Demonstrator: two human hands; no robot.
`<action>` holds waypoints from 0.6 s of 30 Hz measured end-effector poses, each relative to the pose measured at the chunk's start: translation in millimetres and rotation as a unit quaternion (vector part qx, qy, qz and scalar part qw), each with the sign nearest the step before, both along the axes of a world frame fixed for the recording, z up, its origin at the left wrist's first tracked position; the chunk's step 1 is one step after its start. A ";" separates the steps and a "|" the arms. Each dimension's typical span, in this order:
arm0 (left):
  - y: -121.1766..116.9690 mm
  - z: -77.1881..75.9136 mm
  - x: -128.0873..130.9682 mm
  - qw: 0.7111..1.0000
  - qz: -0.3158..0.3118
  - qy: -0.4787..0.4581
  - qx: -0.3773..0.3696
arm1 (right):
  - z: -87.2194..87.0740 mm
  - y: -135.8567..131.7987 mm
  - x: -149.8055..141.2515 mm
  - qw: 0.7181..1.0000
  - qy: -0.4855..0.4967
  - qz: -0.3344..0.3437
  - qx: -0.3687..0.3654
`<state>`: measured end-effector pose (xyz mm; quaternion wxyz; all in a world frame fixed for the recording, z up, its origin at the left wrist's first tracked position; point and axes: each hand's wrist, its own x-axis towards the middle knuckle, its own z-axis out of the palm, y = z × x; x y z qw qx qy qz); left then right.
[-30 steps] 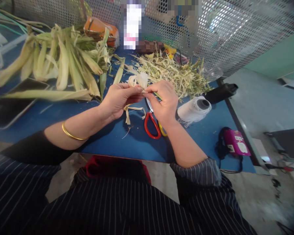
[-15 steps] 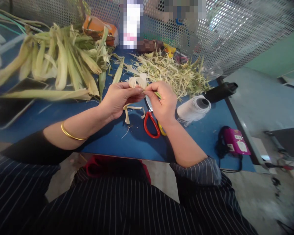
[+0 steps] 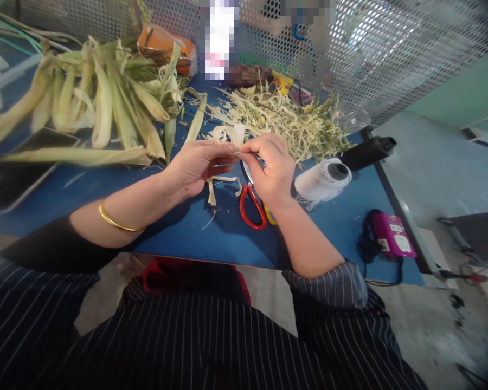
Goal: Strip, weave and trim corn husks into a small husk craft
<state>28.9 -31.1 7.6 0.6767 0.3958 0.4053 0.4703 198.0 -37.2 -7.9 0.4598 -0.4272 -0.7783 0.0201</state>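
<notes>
Pale looped strips of corn husk stick up from between my fingertips above the table. My left hand pinches the strips from the left side. Fingertip to fingertip with it, my right hand is closed on the lower end of the same piece; its fingers hide most of that end. Under my right hand lie scissors with a red handle loop showing and the blades partly covered. A cut husk scrap lies on the table below my left hand.
Whole corn husks are heaped at the left, partly over a dark tablet-like slab. Shredded husk is piled behind my hands. White thread spool, black cone and purple device stand at right. Perforated metal screen rises behind.
The husk loops have shifted and opened a little between my fingertips. The green stem end seen by my right fingers is now hidden. Both hands stay almost in place.
</notes>
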 end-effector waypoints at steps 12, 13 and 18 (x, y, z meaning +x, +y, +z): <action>-1.6 0.6 2.4 1.000 0.003 0.004 0.001 | -2.2 -0.9 -0.3 0.994 -0.058 -0.025 0.086; -1.7 0.6 2.2 1.000 0.003 0.001 -0.005 | -1.8 -0.8 -0.3 0.992 -0.072 -0.028 0.102; -2.0 0.9 2.5 0.998 0.011 -0.009 -0.053 | 0.4 -0.1 0.5 0.964 -0.158 -0.064 0.206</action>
